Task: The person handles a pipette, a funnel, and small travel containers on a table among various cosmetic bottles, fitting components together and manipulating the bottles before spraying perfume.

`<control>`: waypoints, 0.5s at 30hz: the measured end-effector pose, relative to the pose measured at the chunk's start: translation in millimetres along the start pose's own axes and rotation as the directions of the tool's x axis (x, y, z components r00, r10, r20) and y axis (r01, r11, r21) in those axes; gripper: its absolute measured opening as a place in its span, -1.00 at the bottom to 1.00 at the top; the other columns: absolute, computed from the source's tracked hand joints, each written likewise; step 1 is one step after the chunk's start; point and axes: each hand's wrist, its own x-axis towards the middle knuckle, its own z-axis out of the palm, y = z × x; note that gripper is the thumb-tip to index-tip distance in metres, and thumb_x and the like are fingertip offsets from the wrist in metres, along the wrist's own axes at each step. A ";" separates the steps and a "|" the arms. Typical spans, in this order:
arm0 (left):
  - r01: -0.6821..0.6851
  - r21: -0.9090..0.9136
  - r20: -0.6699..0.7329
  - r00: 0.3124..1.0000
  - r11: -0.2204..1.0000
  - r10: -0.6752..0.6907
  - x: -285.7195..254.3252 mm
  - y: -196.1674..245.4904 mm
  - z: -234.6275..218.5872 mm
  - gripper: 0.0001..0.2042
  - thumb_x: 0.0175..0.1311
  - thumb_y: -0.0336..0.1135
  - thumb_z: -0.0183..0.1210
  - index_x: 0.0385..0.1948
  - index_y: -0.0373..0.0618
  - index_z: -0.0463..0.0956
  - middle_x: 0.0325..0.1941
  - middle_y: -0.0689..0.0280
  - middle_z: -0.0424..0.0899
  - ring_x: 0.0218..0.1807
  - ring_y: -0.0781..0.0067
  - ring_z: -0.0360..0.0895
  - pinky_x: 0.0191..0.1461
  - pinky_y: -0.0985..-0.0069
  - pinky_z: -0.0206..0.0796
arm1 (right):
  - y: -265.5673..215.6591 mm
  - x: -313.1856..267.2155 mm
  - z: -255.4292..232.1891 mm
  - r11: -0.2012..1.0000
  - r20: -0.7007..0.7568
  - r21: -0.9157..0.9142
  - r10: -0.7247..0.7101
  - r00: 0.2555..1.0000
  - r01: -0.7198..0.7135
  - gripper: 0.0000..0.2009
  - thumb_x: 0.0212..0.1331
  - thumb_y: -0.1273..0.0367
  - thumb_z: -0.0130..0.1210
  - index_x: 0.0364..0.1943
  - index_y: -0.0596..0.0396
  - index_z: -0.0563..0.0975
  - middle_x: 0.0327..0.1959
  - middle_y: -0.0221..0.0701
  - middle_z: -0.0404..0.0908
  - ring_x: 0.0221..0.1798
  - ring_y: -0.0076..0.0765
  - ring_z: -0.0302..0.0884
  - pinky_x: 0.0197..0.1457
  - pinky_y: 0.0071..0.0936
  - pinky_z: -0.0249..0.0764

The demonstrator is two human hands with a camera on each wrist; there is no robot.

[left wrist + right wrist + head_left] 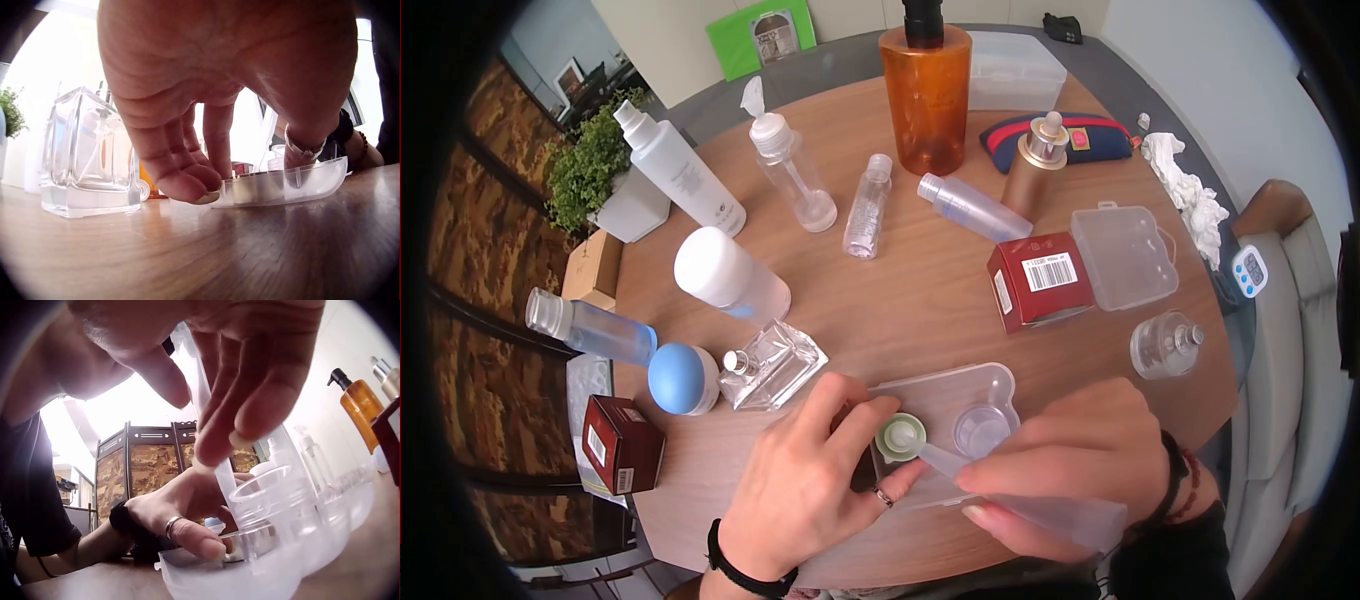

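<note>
In the head view my left hand (810, 480) holds a small green-rimmed jar (888, 450) between thumb and fingers, in a shallow translucent tray (940, 385). My right hand (1060, 465) grips a long, tapering translucent tube (945, 460), tilted, its narrow end at the jar's opening. Beside that jar, a clear round jar (983, 432) stands open in the tray. The left wrist view has my left hand (219, 81) with fingertips low by the tray's edge (281, 199). Seen from the right wrist, my right hand (250, 375) pinches the tube (225, 481) behind the clear jar (272, 500).
A glass perfume bottle (775, 365) lies left of the tray, near a blue-capped bottle (683, 380). Several bottles stand or lie farther back, including an amber pump bottle (925, 100). A red box (1040, 280), an open clear case (1125, 260) and a glass bottle (1165, 345) are at right.
</note>
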 end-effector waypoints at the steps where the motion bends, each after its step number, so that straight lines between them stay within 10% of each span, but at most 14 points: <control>1: 0.006 -0.008 -0.008 1.000 1.000 -0.006 -1.1 -0.3 1.3 -0.58 -0.03 -0.30 0.51 -0.12 -0.19 0.60 -0.19 0.25 0.53 -0.31 0.16 0.62 -0.29 0.31 0.51 | 0.1 0.1 -0.2 1.000 0.025 -0.019 0.017 1.000 -0.016 -0.66 -0.17 0.45 0.46 -0.21 -0.08 0.67 -0.48 -0.53 0.67 -0.60 -0.34 0.59 -0.52 -0.50 0.50; 15: -0.012 0.020 0.010 1.000 1.000 0.012 -1.8 -4.0 0.8 -0.59 0.00 -0.28 0.48 -0.11 -0.18 0.58 -0.18 0.27 0.51 -0.36 0.18 0.58 -0.33 0.32 0.47 | -2.0 -2.3 0.5 1.000 0.026 0.026 0.001 1.000 -0.002 -0.68 -0.17 0.45 0.45 -0.22 -0.07 0.69 -0.43 -0.51 0.70 -0.59 -0.36 0.59 -0.53 -0.49 0.49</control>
